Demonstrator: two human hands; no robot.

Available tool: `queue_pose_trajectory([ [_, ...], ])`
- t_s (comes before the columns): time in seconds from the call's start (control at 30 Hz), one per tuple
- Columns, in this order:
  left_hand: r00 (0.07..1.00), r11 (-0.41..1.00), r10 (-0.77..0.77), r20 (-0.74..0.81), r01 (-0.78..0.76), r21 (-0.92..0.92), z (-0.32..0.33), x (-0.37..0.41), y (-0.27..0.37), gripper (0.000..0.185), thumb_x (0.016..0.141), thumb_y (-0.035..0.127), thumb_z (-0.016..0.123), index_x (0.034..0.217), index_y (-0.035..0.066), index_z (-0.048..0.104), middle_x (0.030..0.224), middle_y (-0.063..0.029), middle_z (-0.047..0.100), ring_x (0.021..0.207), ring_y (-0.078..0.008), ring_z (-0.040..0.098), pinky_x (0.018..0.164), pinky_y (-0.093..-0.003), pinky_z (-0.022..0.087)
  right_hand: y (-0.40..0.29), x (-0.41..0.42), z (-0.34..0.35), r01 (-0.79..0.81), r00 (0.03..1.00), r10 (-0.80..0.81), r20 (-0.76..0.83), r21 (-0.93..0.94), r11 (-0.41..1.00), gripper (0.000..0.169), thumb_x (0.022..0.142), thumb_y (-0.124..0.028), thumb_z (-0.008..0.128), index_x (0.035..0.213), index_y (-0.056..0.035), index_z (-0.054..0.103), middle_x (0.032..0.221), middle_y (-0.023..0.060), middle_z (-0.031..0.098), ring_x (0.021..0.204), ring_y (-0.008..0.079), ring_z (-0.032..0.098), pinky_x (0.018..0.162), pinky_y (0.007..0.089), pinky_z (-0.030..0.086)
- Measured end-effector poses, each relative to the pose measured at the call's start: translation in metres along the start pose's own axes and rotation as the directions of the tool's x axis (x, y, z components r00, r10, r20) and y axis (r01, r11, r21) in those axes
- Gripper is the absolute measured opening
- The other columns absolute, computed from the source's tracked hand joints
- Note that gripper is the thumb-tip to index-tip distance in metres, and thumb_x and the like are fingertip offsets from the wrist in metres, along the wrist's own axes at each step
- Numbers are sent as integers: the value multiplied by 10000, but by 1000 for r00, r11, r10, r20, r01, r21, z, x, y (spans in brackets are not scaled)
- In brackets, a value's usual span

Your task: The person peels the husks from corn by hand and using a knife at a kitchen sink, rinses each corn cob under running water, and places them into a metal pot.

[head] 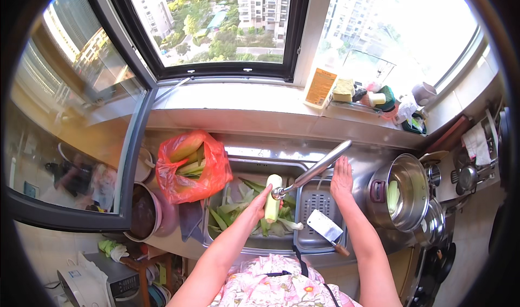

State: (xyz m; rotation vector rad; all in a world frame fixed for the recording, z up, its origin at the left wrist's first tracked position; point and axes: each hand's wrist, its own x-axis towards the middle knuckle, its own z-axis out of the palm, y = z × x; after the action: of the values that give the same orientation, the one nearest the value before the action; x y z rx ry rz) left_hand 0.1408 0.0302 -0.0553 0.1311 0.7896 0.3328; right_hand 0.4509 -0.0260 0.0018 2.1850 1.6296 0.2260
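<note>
My left hand (pixel 262 203) grips a pale green ear of corn (pixel 272 211), stripped to its thin inner husk, upright below the metal faucet (pixel 321 167). The faucet's head hides part of the ear. My right hand (pixel 342 179) holds nothing; it is flat with fingers extended, right beside the faucet's upper end, and I cannot tell if they touch. Torn green husks (pixel 227 213) lie in the large sink basin (pixel 252 246) under the corn. Over the smaller basin, a cleaver (pixel 325 224) with a wooden handle rests on a perforated metal tray (pixel 310 203).
A red plastic bag (pixel 219 173) of unhusked corn stands left of the husks. On the right, a steel pot (pixel 400 203) contains pale corn. An open window sash (pixel 136 156) juts in at left. Sponges (pixel 344 91) and a bottle (pixel 321 87) line the sill.
</note>
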Motion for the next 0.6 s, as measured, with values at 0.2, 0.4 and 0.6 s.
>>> queue_pose_trajectory([
  [0.2, 999, 999, 30, -38, -30, 12, 0, 14, 5, 494, 896, 491, 635, 1110, 53, 557, 892, -126, 656, 743, -260, 672, 681, -415, 584, 0, 5, 3, -40, 999, 44, -24, 136, 990, 650, 902, -178, 463, 1468, 61, 250, 1576, 195, 148, 1467, 352, 131, 1192, 429, 125],
  [0.4, 998, 995, 66, -13, -64, 75, 1, 10, 4, 424, 907, 435, 645, 1106, 69, 563, 878, -99, 660, 726, -247, 667, 675, -422, 580, -19, -3, -30, -147, 988, 128, 90, 257, 955, 709, 920, -288, 533, 1473, 54, 251, 1567, 188, 200, 1466, 345, 144, 1190, 420, 143],
  [0.6, 983, 981, 183, 30, -185, 55, 5, 20, -7, 375, 931, 411, 620, 1103, 81, 572, 930, -65, 657, 853, -235, 654, 783, -410, 547, -148, -57, -29, -60, 985, -140, 96, 968, 246, 408, 976, -203, 443, 1320, 15, 463, 1297, 269, 526, 1242, 408, 491, 1054, 426, 388],
])
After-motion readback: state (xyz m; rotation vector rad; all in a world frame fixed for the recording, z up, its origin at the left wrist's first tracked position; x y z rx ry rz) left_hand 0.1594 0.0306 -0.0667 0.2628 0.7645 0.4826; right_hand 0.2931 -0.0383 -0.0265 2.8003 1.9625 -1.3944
